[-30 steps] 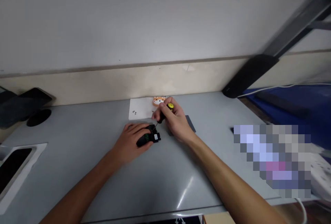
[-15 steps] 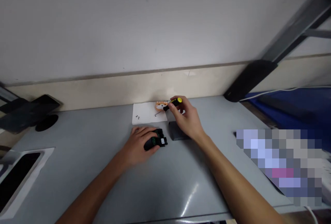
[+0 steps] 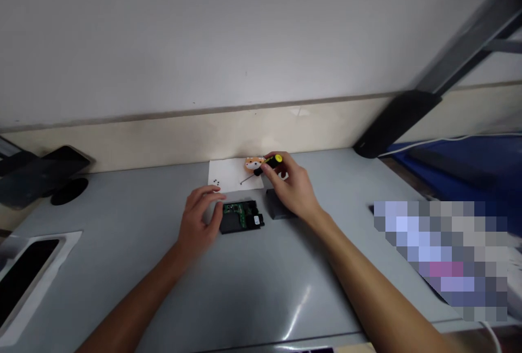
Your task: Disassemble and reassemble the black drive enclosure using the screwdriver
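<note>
My right hand (image 3: 291,181) grips a black and yellow screwdriver (image 3: 269,165), its shaft slanting down left over a white sheet of paper (image 3: 230,168). At the screwdriver's tip is a tiny dark speck, perhaps a screw. Several small dark screws (image 3: 216,181) lie on the paper's left side. Just left of a black device with a green circuit board (image 3: 242,217), my left hand (image 3: 202,214) hovers with fingers apart, holding nothing. A dark grey cover or case (image 3: 278,206) lies under my right hand, partly hidden. Behind the screwdriver sits an orange and white dog-face item (image 3: 253,164).
A phone-like black slab (image 3: 26,282) rests on white paper at the left. Farther back stands a dark screen on a round base (image 3: 69,191). A black post foot (image 3: 391,124) is at the back right, and a blurred-out pixelated object (image 3: 440,260) lies at the right.
My left hand has let go of the black circuit-board device and moved left, uncovering it. My right hand has shifted the screwdriver slightly left over the paper.
</note>
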{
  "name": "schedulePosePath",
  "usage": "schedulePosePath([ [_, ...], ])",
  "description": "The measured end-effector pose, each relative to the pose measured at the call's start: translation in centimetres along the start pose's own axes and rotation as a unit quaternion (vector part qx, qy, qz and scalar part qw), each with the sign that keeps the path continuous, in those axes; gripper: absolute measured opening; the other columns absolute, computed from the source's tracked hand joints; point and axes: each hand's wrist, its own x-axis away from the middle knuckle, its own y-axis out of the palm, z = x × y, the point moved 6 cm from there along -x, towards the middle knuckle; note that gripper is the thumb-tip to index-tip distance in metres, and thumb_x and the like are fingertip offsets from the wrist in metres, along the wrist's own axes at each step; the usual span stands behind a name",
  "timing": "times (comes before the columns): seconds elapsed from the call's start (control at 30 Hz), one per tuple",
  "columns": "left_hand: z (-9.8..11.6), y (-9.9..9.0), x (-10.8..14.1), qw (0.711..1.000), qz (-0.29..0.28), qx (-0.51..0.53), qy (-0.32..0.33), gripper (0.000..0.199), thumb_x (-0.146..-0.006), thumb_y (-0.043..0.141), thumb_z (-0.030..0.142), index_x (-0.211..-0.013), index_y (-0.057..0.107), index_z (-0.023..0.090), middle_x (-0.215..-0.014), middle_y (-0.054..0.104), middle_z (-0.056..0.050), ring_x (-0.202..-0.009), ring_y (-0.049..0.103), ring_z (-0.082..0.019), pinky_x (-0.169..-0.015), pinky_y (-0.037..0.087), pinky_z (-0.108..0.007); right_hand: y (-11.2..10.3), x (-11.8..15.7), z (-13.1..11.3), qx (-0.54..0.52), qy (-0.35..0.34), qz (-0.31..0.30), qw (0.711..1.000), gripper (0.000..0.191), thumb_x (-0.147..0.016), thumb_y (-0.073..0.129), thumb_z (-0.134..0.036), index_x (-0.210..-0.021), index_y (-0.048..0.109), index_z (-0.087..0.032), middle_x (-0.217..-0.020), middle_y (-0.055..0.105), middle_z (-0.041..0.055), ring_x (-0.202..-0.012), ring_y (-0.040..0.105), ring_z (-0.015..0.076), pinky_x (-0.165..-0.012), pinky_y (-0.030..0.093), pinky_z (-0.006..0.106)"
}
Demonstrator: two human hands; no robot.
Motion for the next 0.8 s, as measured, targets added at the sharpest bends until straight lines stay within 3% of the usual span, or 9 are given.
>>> schedulePosePath([
  [0.13, -1.7, 0.5, -0.3, 0.997, -0.010, -0.014, -0.072, 0.023, -0.093, 0.064, 0.025, -0.115, 0.071, 0.028, -0.122, 0.065, -0.005, -0.116, 0.063, -0.024, -0.105, 0.049, -0.045, 0.3, 0.0, -0.5, -0.098, 0.004, 0.000, 0.995, 0.028, -0.095, 0.062, -0.049, -0.102, 0.066, -0.022, -0.089, 0.072, 0.0040, -0.074, 0.064, 0.0157, -0.065, 0.047, 0.029],
  [0.3, -2.5, 0.7, -0.4, 0.995, -0.014, 0.003, -0.100, 0.014, -0.090, 0.070, 0.028, -0.103, 0.075, 0.028, -0.114, 0.066, -0.003, -0.108, 0.066, -0.022, -0.101, 0.052, -0.042, 1.2, 0.1, -0.2, -0.194, 0.030, -0.024, 0.980, 0.029, -0.094, 0.063, -0.049, -0.101, 0.066, -0.021, -0.090, 0.071, 0.0040, -0.070, 0.062, 0.0134, -0.063, 0.048, 0.028],
  [0.8, -1.9, 0.4, -0.3, 0.997, 0.020, -0.023, -0.075, 0.008, -0.092, 0.067, 0.028, -0.092, 0.075, 0.026, -0.104, 0.066, -0.002, -0.099, 0.066, -0.020, -0.095, 0.052, -0.040, 1.6, 0.6, -0.7, -0.167, 0.043, -0.035, 0.984, 0.031, -0.095, 0.062, -0.049, -0.105, 0.067, -0.020, -0.084, 0.069, 0.0031, -0.065, 0.059, 0.0125, -0.062, 0.048, 0.028],
])
